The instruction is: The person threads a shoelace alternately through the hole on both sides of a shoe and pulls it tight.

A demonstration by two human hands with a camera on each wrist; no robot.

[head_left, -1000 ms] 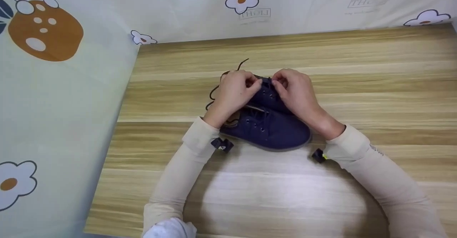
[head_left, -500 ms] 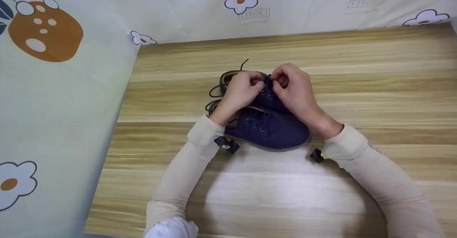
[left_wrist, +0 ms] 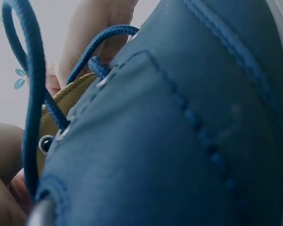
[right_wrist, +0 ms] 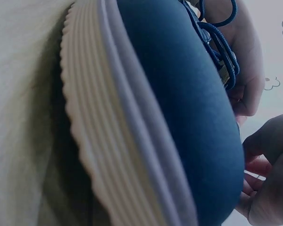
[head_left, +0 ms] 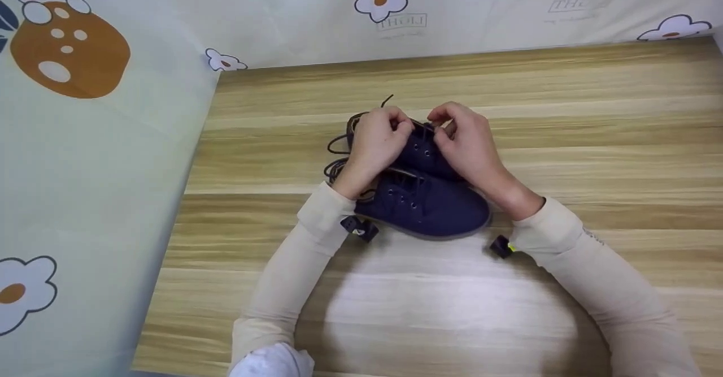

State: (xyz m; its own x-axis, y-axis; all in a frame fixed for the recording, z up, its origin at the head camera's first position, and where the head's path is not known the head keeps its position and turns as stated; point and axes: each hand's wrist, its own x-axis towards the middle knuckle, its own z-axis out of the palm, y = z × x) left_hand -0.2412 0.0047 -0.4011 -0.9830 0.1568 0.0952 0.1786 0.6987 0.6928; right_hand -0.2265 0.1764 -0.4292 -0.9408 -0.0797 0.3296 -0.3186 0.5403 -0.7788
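Observation:
A pair of navy blue lace-up shoes lies side by side, toes to the right. Both hands are at the lacing of the far shoe (head_left: 423, 154). My left hand (head_left: 374, 142) pinches the shoelace between thumb and index finger, over the shoe's opening. At the top eyelets my right hand (head_left: 467, 142) holds the lace with curled thumb and index finger; the fingertips partly hide it. The near shoe (head_left: 446, 210) lies in front, its side filling much of the left wrist view, where a blue shoelace (left_wrist: 34, 94) loops from the eyelets.
A wood-grain table (head_left: 440, 303) carries the shoes. Loose dark lace loops (head_left: 337, 145) stick out left of the shoe heels. Pale cloth with flower prints (head_left: 381, 1) hangs behind and at the left. Small black wrist cameras (head_left: 359, 228) sit near both cuffs.
The left fingers have shifted slightly left and up, away from the right hand. The right index finger and thumb have parted a little. The shoes have hardly moved.

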